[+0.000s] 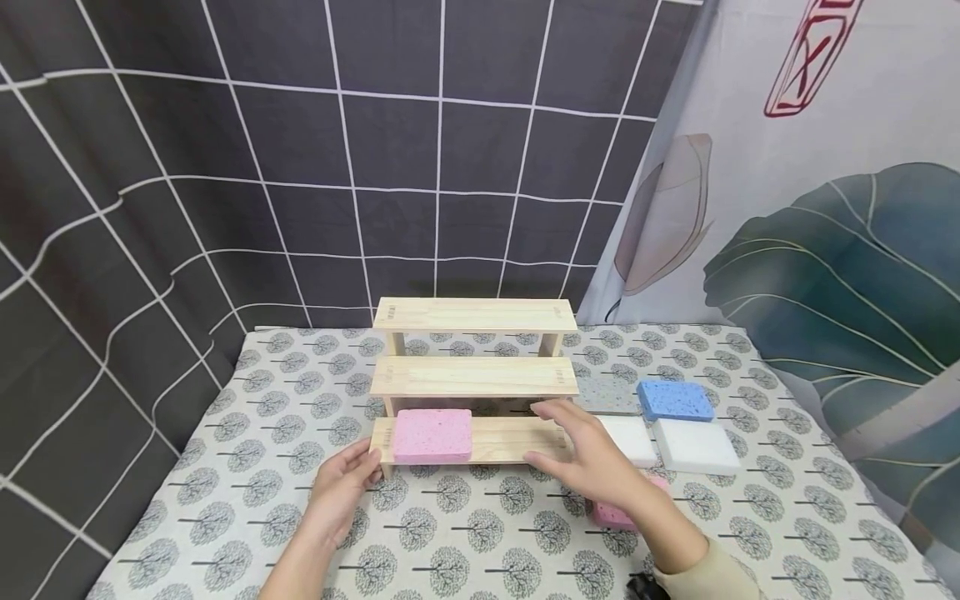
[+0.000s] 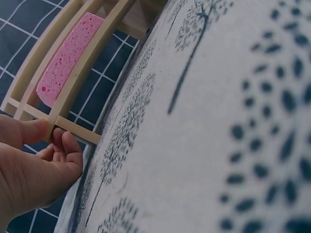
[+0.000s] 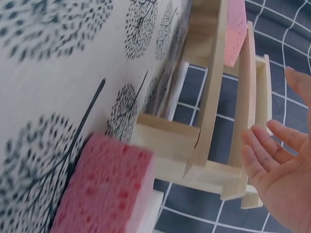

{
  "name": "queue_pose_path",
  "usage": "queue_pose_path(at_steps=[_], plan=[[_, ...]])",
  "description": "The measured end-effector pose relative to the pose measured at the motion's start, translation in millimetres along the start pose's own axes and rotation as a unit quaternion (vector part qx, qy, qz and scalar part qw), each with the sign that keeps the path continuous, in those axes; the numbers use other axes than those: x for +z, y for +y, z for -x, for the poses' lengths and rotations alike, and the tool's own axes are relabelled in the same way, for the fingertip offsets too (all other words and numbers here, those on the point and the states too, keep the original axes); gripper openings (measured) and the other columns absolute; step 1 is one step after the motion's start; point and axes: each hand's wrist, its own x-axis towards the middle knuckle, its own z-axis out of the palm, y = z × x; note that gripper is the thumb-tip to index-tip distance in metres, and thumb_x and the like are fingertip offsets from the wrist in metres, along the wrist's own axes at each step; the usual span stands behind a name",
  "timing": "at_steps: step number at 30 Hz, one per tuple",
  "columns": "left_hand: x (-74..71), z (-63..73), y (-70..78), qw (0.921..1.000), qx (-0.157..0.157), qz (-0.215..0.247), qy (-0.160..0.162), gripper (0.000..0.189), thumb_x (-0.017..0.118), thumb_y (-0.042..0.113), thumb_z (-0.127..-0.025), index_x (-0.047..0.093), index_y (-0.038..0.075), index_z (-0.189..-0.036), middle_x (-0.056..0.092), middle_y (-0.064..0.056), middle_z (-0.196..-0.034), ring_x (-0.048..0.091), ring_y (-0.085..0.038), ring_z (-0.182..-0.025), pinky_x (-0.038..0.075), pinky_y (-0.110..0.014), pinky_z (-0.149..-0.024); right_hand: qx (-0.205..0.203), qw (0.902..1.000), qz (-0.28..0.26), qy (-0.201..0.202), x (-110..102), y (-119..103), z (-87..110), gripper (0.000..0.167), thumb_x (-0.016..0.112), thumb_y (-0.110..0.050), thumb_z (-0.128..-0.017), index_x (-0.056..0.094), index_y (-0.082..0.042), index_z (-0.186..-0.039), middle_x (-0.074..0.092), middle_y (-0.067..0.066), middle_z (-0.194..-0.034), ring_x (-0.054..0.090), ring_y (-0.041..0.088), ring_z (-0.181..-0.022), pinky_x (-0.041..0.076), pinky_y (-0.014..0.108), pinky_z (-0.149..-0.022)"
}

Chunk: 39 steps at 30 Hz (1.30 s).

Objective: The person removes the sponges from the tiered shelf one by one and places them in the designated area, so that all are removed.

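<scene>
A three-tier wooden step rack (image 1: 475, 377) stands on the cloth, its steps rising toward the back. On its lowest step, left of the middle, lies a pink sponge (image 1: 433, 436). My left hand (image 1: 341, 492) pinches the left end of that lowest step, thumb above and curled fingers below in the left wrist view. Over the right end of the same step hovers my right hand (image 1: 588, 454), its fingers spread and holding nothing. A second pink sponge (image 3: 104, 189) rests on the cloth under the right forearm, which partly covers it in the head view.
Right of the rack lie a blue sponge (image 1: 675, 401), a grey one (image 1: 609, 395) and two white blocks, one (image 1: 696, 446) beside the other (image 1: 627, 440). The table wears a tree-patterned cloth (image 1: 247, 517). A dark grid curtain (image 1: 390, 150) hangs behind.
</scene>
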Motion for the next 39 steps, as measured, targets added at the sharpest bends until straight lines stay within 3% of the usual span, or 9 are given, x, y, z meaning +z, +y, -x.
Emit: queue_pose_path(at_steps=[14, 23, 39], plan=[[-0.9, 1.3, 1.2, 0.9999, -0.005, 0.012, 0.005, 0.048, 0.053, 0.006, -0.103, 0.039, -0.015, -0.144, 0.057, -0.016, -0.119, 0.058, -0.016, -0.097, 0.054, -0.019, -0.082, 0.016, 0.9992, -0.006, -0.036, 15.7, -13.8, -17.0, 0.068, 0.08, -0.041, -0.085, 0.056, -0.012, -0.142, 0.058, 0.008, -0.14, 0.054, 0.034, -0.127, 0.042, 0.066, -0.104], [-0.3, 2.3, 2.1, 0.9999, -0.005, 0.01, 0.007, 0.048, 0.053, 0.006, -0.103, 0.039, -0.015, -0.144, 0.057, -0.017, -0.12, 0.058, -0.016, -0.097, 0.054, -0.018, -0.082, -0.019, 0.9983, -0.022, -0.051, 29.6, -17.7, -26.9, 0.07, 0.082, -0.037, -0.084, 0.056, -0.004, -0.14, 0.061, 0.007, -0.131, 0.061, 0.026, -0.117, 0.051, 0.049, -0.101], [1.1, 2.9, 2.0, 0.9998, -0.007, 0.013, 0.011, 0.047, 0.053, 0.005, -0.103, 0.04, -0.014, -0.144, 0.057, -0.017, -0.12, 0.058, -0.017, -0.098, 0.054, -0.019, -0.083, -0.018, 0.994, -0.013, -0.107, 55.2, -22.8, -42.8, 0.081, 0.082, -0.038, -0.083, 0.048, 0.004, -0.144, 0.054, 0.013, -0.142, 0.053, 0.03, -0.13, 0.042, 0.045, -0.112]])
